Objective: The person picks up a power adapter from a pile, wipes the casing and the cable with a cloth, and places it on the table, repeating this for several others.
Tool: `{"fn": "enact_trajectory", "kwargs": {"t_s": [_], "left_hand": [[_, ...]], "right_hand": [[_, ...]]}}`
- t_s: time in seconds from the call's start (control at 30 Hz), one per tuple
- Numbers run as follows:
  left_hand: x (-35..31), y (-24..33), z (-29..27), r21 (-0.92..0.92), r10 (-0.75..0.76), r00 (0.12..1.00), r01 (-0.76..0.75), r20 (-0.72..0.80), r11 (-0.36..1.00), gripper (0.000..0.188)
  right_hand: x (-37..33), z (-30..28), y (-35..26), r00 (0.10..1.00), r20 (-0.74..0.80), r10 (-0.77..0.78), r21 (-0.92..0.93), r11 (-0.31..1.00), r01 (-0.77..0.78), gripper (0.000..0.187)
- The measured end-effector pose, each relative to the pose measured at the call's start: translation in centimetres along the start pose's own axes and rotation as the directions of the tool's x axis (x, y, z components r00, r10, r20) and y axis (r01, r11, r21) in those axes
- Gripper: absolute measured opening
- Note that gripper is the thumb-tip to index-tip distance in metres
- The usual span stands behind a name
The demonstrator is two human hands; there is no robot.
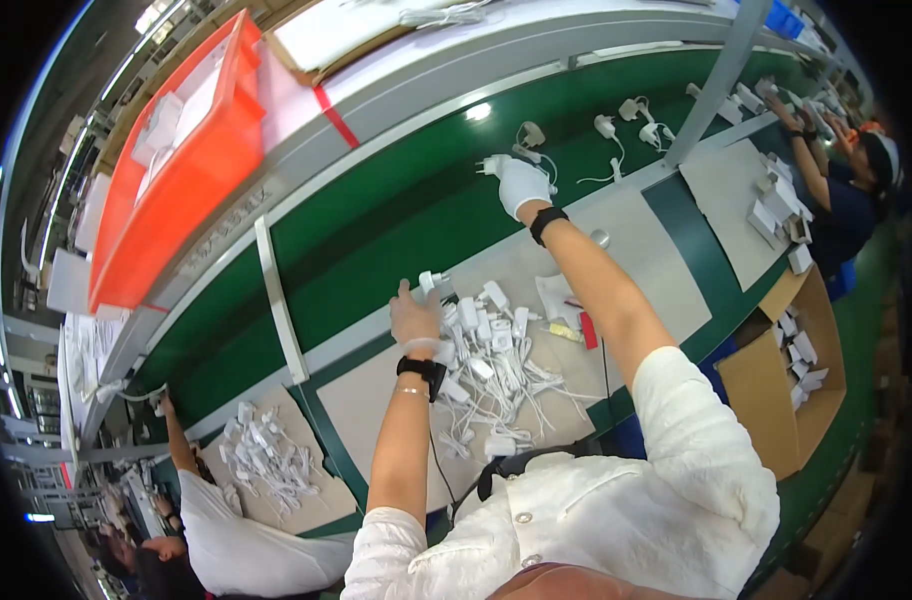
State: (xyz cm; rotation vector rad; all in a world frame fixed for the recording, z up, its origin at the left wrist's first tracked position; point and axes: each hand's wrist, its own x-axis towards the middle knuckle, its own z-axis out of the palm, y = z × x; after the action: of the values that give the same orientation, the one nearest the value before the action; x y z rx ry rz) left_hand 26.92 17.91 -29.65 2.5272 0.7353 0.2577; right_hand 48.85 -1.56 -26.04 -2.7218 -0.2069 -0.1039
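My right hand (525, 187), in a white glove, is stretched out over the green conveyor belt. Its fingers are closed on a white power adapter (493, 165) whose prongs point left. My left hand (416, 318) is at the near edge of the belt, its fingers around another white power adapter (433, 281); part of the grip is hidden. Beside that hand, a heap of white adapters with cables (501, 345) lies on a cardboard sheet (366, 405). Just beyond my right hand, an adapter with its cable (531, 134) rests on the belt.
More corded adapters (606, 127) sit on the belt to the right. An orange bin (181, 160) stands on the shelf above. A red piece (588, 330) lies by the heap. Co-workers flank me, one by another adapter pile (266, 455). At right stands an open carton (761, 390).
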Motion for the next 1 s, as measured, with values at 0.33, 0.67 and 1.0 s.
{"fn": "enact_trajectory", "kwargs": {"t_s": [0.33,0.67,1.0], "left_hand": [[3.9,-7.3,5.1,-0.111,-0.003,0.915,0.053,0.403,0.992,0.051],[-10.4,-8.6,-13.5,-0.792,0.095,0.790,0.587,0.606,0.171,0.050],[-20.2,-5.7,-22.2,-0.431,0.238,0.809,0.507,0.538,-0.747,0.065]], "right_hand": [[-11.7,1.5,-4.1,0.756,0.653,-0.040,-0.117,0.981,0.153,0.032],[-19.9,4.7,-4.1,0.844,0.530,-0.085,0.115,0.993,0.028,0.038],[-29.2,-6.1,-10.7,0.945,0.297,-0.135,0.811,0.558,-0.175,0.028]]}}
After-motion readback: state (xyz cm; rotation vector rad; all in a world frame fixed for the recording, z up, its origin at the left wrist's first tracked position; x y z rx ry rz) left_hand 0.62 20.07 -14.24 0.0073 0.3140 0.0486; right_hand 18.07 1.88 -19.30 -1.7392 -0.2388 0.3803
